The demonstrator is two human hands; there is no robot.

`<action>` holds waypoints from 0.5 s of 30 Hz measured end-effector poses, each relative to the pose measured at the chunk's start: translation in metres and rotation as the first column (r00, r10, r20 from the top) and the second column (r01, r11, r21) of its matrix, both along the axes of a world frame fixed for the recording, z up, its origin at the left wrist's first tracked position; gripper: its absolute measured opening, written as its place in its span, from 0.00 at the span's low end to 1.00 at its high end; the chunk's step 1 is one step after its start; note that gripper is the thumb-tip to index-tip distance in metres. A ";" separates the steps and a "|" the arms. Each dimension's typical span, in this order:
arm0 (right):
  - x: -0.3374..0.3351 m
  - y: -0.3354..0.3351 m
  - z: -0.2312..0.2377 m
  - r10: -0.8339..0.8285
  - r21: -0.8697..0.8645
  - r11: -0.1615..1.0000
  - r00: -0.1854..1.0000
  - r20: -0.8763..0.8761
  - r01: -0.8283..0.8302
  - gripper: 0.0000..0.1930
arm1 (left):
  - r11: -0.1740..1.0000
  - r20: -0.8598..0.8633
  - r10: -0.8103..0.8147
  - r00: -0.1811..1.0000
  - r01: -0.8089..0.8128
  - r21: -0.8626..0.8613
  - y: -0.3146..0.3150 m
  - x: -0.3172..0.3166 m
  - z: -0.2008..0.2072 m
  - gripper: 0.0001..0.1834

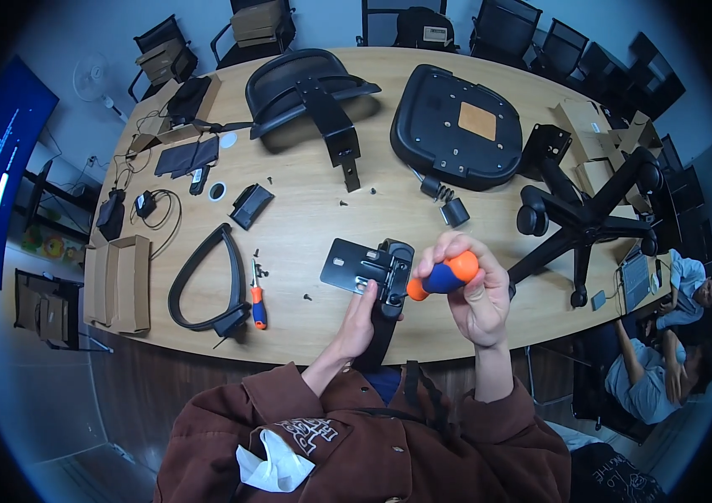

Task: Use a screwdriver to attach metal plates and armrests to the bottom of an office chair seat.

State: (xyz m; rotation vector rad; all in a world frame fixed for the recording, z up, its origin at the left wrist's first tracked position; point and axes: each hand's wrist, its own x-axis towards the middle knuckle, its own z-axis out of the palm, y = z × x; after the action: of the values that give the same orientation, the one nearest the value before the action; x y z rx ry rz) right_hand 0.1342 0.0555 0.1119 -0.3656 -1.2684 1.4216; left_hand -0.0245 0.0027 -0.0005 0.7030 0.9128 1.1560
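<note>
My left hand [354, 329] is closed around a black chair armrest [381, 339], its thumb lying by the flat slotted mounting plate [341, 261]. The armrest stands edge-on near the table's front edge. Wrapped in my right hand [481, 306] is an orange and blue screwdriver [442, 278], held just right of the plate's bracket. Its shaft and tip are hidden from view. To the left lie a second armrest, a black loop [173, 293], and another orange and blue screwdriver [258, 308], with several loose screws [307, 297] around.
Farther back on the table [305, 218] are a chair backrest [301, 80] and an upturned seat [456, 126]. A five-legged wheeled base [582, 222] stands at right. An open cardboard box [125, 285] and cables [167, 201] occupy the left. Two people [657, 369] sit at right.
</note>
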 end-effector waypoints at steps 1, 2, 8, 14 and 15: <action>-0.001 0.000 -0.002 0.062 -0.036 0.997 0.995 -0.079 -0.065 0.23 | 0.999 0.044 -0.004 0.999 0.006 -0.036 0.000 0.001 -0.002 0.24; -0.002 0.001 -0.004 0.059 -0.036 0.997 0.995 -0.079 -0.062 0.23 | 0.999 0.043 -0.007 0.999 0.009 -0.036 0.000 0.001 -0.004 0.24; -0.015 0.007 -0.003 0.214 -0.157 0.949 0.923 -0.318 -0.274 0.24 | 0.999 -0.077 -0.047 0.996 0.045 -0.028 -0.003 0.008 -0.006 0.29; -0.031 0.007 -0.005 -0.132 0.000 0.991 0.969 -0.209 0.135 0.28 | 0.991 -0.084 0.125 0.989 -0.120 0.058 0.001 0.010 0.017 0.20; -0.030 0.008 -0.006 -0.130 0.001 0.991 0.969 -0.209 0.134 0.28 | 0.995 -0.042 0.102 0.994 -0.102 0.010 0.001 0.010 0.016 0.19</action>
State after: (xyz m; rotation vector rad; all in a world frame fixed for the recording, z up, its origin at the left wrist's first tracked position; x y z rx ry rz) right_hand 0.1046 0.0631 0.1059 -0.2769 -1.0644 1.3002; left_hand -0.0148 0.0038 0.0156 0.6957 0.9898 1.2395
